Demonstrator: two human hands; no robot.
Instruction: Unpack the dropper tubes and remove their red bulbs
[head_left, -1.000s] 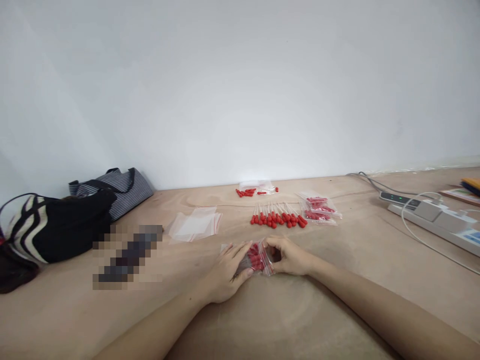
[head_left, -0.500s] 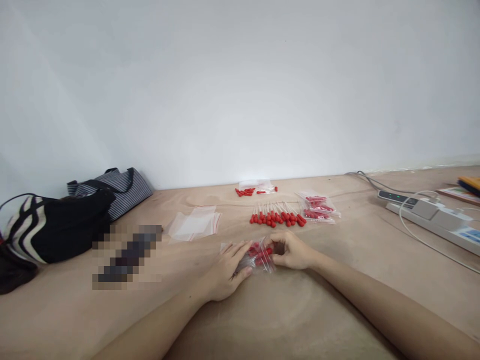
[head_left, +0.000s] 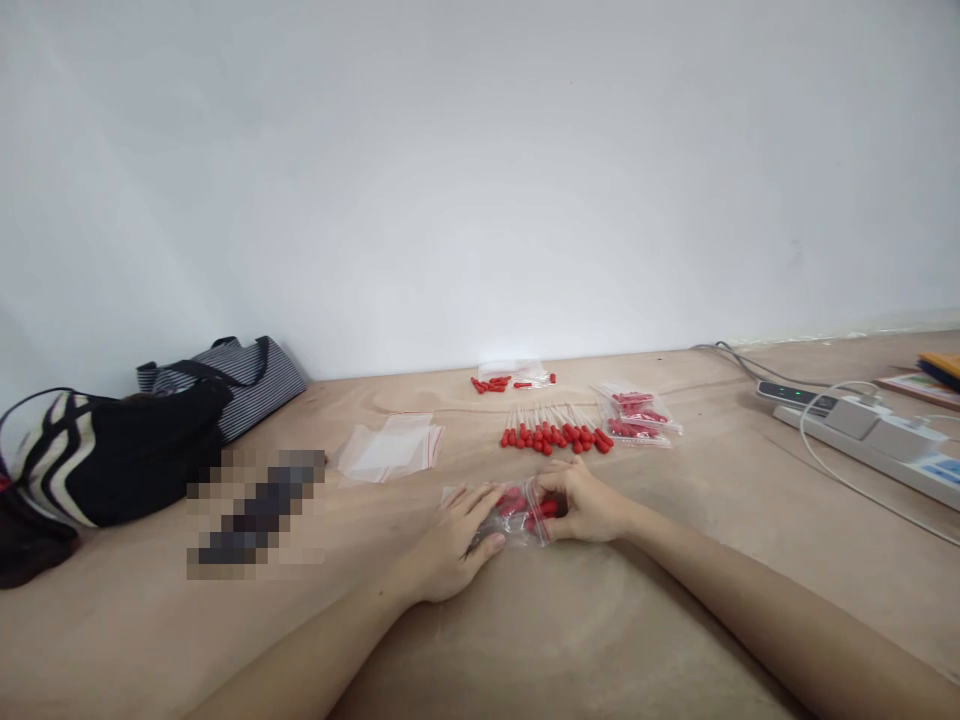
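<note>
A small clear zip bag point(head_left: 519, 515) with red-tipped droppers in it lies on the tan table point(head_left: 570, 630) in front of me. My left hand point(head_left: 454, 545) lies flat on the bag's left end, fingers stretched out. My right hand point(head_left: 581, 502) pinches the bag's right end, fingers curled around it. Just beyond the hands lies a loose row of red-tipped droppers point(head_left: 553, 430).
Filled bags point(head_left: 637, 412) lie right of the row, a few red caps point(head_left: 495, 382) near the wall, and empty zip bags point(head_left: 391, 447) to the left. Two striped handbags point(head_left: 112, 450) sit at far left. A power strip point(head_left: 862, 425) with cables is at right.
My right hand has closed further onto the bag's right end and shifted slightly toward the left hand. The left hand has stayed flat on the bag.
</note>
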